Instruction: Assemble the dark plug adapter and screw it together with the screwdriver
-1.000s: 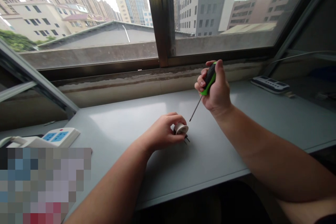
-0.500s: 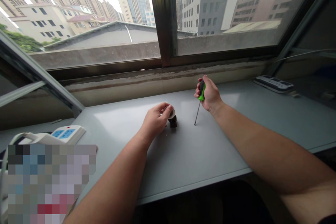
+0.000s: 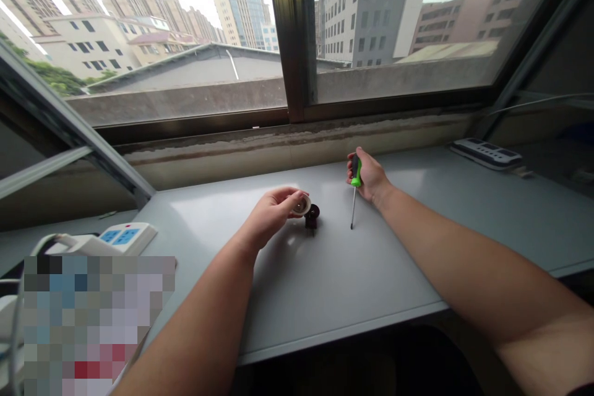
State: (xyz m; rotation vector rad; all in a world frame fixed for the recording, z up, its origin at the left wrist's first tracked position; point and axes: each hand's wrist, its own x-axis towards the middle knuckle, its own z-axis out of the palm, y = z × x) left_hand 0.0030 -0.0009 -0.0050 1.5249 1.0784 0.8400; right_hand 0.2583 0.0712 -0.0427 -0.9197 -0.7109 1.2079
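Note:
My left hand (image 3: 273, 210) is closed, thumb and fingers pinching a small white lamp-socket-like ring (image 3: 303, 205) with a hollow middle. Just right of and below it is a small black piece (image 3: 312, 216) with a round top and thin prongs pointing down; whether it touches the ring I cannot tell. My right hand (image 3: 369, 173) is wrapped around the green and black handle of a screwdriver (image 3: 354, 204). The shaft points down, its dark tip close to the table surface, right of the black piece and apart from it.
The grey table (image 3: 352, 284) runs along a wall below a large window (image 3: 195, 43). On the left stand a white power strip (image 3: 130, 235) with blue sockets and a cable, beside a blurred-out patch. A grey and black power strip (image 3: 487, 153) lies at the back right.
The white ring in my left hand has come away to the upper left of the black piece, whose round top now shows. The screwdriver stands slightly more upright, still in my right hand.

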